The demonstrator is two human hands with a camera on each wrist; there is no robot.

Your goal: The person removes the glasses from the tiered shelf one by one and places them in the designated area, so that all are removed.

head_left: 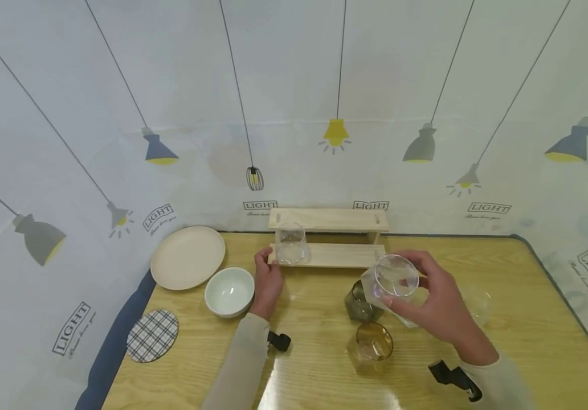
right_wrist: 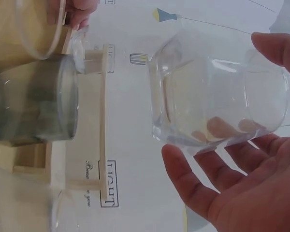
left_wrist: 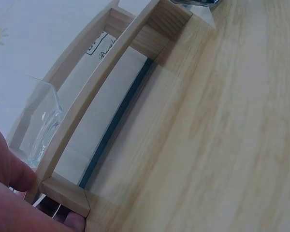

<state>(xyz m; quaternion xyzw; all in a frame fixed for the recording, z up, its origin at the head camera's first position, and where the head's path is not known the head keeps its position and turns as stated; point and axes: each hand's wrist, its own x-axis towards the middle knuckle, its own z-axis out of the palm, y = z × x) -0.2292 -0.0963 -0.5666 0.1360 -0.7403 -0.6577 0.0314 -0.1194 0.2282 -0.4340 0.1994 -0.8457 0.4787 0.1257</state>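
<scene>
Clear glass, likely smooth, rigid and breakable: the tumbler (head_left: 393, 282) sits in the right hand (head_left: 440, 307), fingers and thumb curled round its sidewall, lifted above the wooden table (head_left: 504, 341). It is tipped, mouth toward the camera, long axis slanting up. Left hand (head_left: 265, 282) touches a second glass (head_left: 291, 244) on the wooden rack (head_left: 335, 255); I cannot tell its grip. Smoky (head_left: 359, 303) and amber (head_left: 372, 344) glasses stand below.

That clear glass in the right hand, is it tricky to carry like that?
Probably a little. The clear glass looks smooth and shiny, so likely slippery. The right hand holds it tilted in the air, so a drop could break it. It appears empty, so probably fairly light.
</scene>
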